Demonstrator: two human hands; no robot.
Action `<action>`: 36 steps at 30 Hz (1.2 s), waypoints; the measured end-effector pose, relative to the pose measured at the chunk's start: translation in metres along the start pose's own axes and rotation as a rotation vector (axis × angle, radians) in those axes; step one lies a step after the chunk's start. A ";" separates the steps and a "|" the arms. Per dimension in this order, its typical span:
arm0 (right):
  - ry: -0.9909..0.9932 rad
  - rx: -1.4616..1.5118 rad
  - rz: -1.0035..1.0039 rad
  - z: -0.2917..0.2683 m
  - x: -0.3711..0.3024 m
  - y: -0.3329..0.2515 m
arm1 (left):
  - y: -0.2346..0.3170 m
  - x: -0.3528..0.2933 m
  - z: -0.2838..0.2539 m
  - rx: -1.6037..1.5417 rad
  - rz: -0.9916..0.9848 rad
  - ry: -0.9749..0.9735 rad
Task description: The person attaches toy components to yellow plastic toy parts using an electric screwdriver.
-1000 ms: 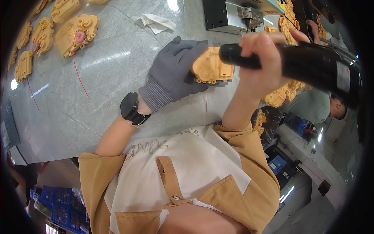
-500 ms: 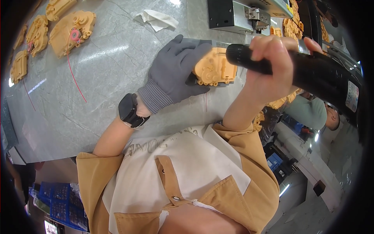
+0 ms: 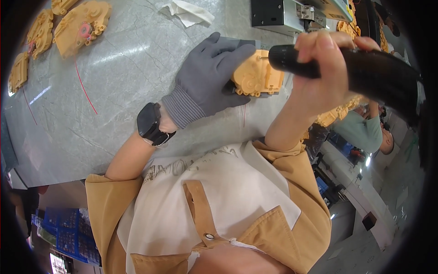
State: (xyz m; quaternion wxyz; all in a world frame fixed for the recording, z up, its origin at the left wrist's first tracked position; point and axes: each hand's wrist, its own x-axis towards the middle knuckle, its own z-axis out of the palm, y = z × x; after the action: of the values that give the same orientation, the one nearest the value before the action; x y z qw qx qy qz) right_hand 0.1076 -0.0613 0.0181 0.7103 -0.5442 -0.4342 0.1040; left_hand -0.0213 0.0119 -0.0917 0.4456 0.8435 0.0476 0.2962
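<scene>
My left hand [image 3: 211,75], in a grey glove with a black watch at the wrist, presses on an orange plastic housing [image 3: 258,77] lying on the grey table [image 3: 118,91]. Its fingers wrap the part's left side. My bare right hand [image 3: 322,73] grips a thick black electric screwdriver [image 3: 365,75] held almost level, its front end over the housing's top right edge. The tool's tip is hidden behind the part and my fingers.
Several more orange housings [image 3: 81,26] lie at the table's far left, with thin red wires [image 3: 86,91] beside them. A crumpled white cloth [image 3: 188,12] and a dark metal box [image 3: 278,13] sit at the back. Another person in a green top [image 3: 360,132] works at the right.
The view has shifted slightly; hands and housing now sit a bit higher and to the right. My left hand still holds the housing and the screwdriver stays at its top edge.
</scene>
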 end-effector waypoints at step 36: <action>0.176 0.039 -0.056 0.004 -0.061 -0.049 | 0.001 -0.002 0.001 0.134 -0.006 -0.110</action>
State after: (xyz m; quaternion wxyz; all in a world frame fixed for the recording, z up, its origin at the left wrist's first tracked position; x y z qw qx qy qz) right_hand 0.0523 -0.1155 0.0303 0.7588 -0.5250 -0.3830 0.0443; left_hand -0.0224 0.0100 -0.0921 0.3910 0.8862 0.0453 0.2445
